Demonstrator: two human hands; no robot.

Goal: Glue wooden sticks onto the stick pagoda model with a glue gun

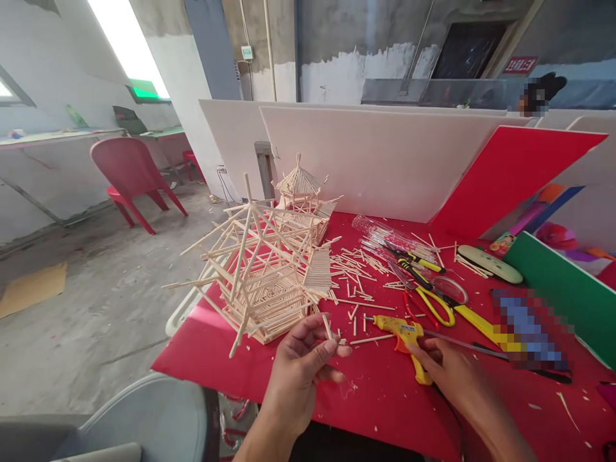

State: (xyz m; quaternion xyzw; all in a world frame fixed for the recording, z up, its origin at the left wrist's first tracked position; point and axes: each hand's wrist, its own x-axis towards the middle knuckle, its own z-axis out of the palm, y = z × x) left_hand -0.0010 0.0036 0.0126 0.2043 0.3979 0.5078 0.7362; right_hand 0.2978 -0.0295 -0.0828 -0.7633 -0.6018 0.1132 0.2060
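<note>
Left fingers (320, 353) pinch a stick (328, 327); right fingers (427, 360) touch a glue gun (403, 328), grip unclear.

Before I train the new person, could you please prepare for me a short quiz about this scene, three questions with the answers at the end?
1. Choose one. What does the left grip hold?
a) a plastic wrapper
b) a small wooden stick
c) a cardboard sheet

2. True or false: the right grip is at the yellow glue gun.

3. Fill the gap with "behind" or "in front of". As the camera sees it, the roofed stick model stands ____ the open-framed stick model.

Key: 1. b; 2. true; 3. behind.
</note>
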